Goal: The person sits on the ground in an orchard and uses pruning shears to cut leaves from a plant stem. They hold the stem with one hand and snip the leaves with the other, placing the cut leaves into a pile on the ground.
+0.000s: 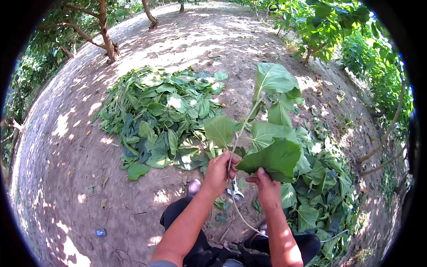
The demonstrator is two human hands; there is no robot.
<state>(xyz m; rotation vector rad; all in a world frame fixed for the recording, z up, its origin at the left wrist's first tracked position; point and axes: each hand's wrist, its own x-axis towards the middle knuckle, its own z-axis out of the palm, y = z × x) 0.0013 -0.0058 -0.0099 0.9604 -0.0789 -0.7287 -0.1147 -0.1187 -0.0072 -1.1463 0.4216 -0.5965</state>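
Observation:
My left hand (218, 172) is closed around the pale stem of a leafy branch (241, 131), held upright before me. The branch bears several broad green leaves, and its bare lower stem curves down past my right forearm. My right hand (267, 187) pinches the lower edge of a large leaf (275, 159) on that branch between thumb and fingers. A heap of picked leaves (160, 110) lies on the ground beyond my left hand. On the right, a pile of leafy branches (320, 187) spreads beside my right arm. White-handled pruning shears (236, 193), partly hidden by the stem, seem to lie between my feet.
A small blue packet (100, 232) lies on the cracked soil at lower left. A tree trunk (108, 43) stands at upper left, and leafy trees (320, 26) line the upper right. Bare curved branches (383, 140) reach in from the right edge.

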